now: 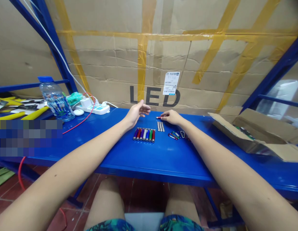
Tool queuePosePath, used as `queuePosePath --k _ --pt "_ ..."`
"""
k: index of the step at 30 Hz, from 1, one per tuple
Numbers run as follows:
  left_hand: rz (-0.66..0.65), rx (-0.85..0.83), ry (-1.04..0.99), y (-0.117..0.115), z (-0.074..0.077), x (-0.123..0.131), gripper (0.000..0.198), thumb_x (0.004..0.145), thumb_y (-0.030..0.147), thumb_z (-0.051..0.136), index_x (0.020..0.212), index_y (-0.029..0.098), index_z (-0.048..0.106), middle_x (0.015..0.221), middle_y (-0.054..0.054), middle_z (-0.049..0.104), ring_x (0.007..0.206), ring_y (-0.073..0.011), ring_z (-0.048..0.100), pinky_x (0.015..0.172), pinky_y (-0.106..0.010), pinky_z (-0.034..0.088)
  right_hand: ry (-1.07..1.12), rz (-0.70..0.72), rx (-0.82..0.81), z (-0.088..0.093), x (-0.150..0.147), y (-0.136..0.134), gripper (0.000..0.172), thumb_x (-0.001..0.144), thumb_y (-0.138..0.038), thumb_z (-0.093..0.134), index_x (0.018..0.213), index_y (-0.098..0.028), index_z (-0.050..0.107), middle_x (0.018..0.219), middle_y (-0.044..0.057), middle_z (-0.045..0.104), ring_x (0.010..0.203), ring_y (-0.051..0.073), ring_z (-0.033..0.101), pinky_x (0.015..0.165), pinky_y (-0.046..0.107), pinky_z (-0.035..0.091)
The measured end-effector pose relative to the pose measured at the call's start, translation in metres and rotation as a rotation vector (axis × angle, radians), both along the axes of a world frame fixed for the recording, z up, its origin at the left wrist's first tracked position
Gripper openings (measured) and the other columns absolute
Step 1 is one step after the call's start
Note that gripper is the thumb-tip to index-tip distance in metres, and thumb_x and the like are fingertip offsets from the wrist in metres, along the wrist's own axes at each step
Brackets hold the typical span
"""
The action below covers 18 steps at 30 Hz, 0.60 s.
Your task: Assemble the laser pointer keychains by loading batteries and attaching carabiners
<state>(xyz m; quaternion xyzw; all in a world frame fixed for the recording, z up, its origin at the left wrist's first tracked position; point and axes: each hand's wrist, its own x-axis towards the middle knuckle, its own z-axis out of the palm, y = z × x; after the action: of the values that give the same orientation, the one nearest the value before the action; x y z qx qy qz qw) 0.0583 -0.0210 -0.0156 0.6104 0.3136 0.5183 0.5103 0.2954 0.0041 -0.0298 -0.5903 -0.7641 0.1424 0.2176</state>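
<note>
My left hand (138,114): open, fingers loosely spread, nothing visible in its grasp, near the back of the smooth blue tabletop (129,157).
My right hand (171,117): fingers bent and nearly together, thumb and fingertips closed on the right end of a slim shiny red tube (158,117).
Red tube: sticking out leftward from my fingertips, just beyond the discs.
Tube row: slim glossy tubes (144,135) in purple, red, silver, blue and green, side by side, silvery ends towards me.
Discs: small round silvery discs (161,126) in a neat block, right of the row.
Clips: coloured carabiner-shaped metal clips (176,134) beside my right forearm, some partly hidden by it.
Box: an open brown cardboard box (242,141) at far right.
Left side: a clear plastic bottle with a blue cap (56,99), near a white power strip (98,108).
</note>
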Motion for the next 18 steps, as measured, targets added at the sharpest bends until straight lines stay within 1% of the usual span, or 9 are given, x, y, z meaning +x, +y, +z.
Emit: queuePosePath --k 2,5,8,11,14,18 --pt "0.031 0.011 0.022 0.003 -0.001 -0.001 0.054 0.093 0.062 0.042 0.078 0.018 0.069 0.085 -0.012 0.072 0.082 -0.0226 0.065 0.074 -0.035 0.046 0.027 0.007 0.0 0.001 0.004 -0.003 0.028 0.088 -0.019 0.062 0.113 -0.013 0.074 0.114 0.013 0.074 0.1 0.023 0.067 0.088 0.03 0.048" --pt "0.095 0.041 0.099 0.007 -0.003 -0.003 0.047 0.095 0.054 0.045 0.077 0.018 0.068 0.081 -0.011 0.07 0.076 -0.021 0.063 0.071 -0.034 0.045 0.03 0.005 0.036 -0.002 0.011 -0.006 0.028 0.086 -0.01 0.058 0.107 -0.013 0.076 0.11 0.011 0.075 0.099 0.02 0.067 0.089 0.028 0.049" --pt "0.178 0.165 0.266 0.011 -0.007 -0.008 0.038 0.094 0.044 0.05 0.073 0.018 0.067 0.075 -0.009 0.068 0.073 -0.0208 0.061 0.073 -0.035 0.044 0.014 0.005 0.049 -0.003 0.014 -0.008 0.025 0.088 -0.015 0.058 0.103 -0.016 0.078 0.104 0.008 0.077 0.095 0.021 0.067 0.086 0.029 0.05" --pt "0.238 0.322 0.443 0.014 -0.012 -0.014 0.033 0.091 0.042 0.055 0.071 0.019 0.068 0.071 -0.006 0.066 0.073 -0.0224 0.059 0.076 -0.036 0.041 -0.022 0.001 0.044 -0.003 0.01 -0.011 0.024 0.089 -0.019 0.061 0.105 -0.017 0.079 0.104 0.009 0.077 0.093 0.023 0.068 0.084 0.03 0.05" --pt "0.272 0.33 0.506 0.017 -0.015 -0.018 0.034 0.091 0.042 0.054 0.07 0.02 0.067 0.069 -0.005 0.066 0.072 -0.023 0.059 0.076 -0.036 0.041 -0.073 0.003 0.07 -0.002 0.006 -0.012 0.026 0.089 -0.018 0.061 0.107 -0.017 0.079 0.107 0.011 0.076 0.095 0.024 0.068 0.083 0.03 0.049" --pt "0.3 0.314 0.594 0.02 -0.016 -0.02 0.038 0.094 0.041 0.046 0.071 0.02 0.067 0.072 -0.007 0.067 0.075 -0.0243 0.061 0.077 -0.036 0.042 -0.119 0.025 0.118 -0.006 0.008 -0.009 0.028 0.093 -0.017 0.056 0.109 -0.015 0.079 0.112 0.013 0.074 0.1 0.026 0.066 0.087 0.032 0.047"
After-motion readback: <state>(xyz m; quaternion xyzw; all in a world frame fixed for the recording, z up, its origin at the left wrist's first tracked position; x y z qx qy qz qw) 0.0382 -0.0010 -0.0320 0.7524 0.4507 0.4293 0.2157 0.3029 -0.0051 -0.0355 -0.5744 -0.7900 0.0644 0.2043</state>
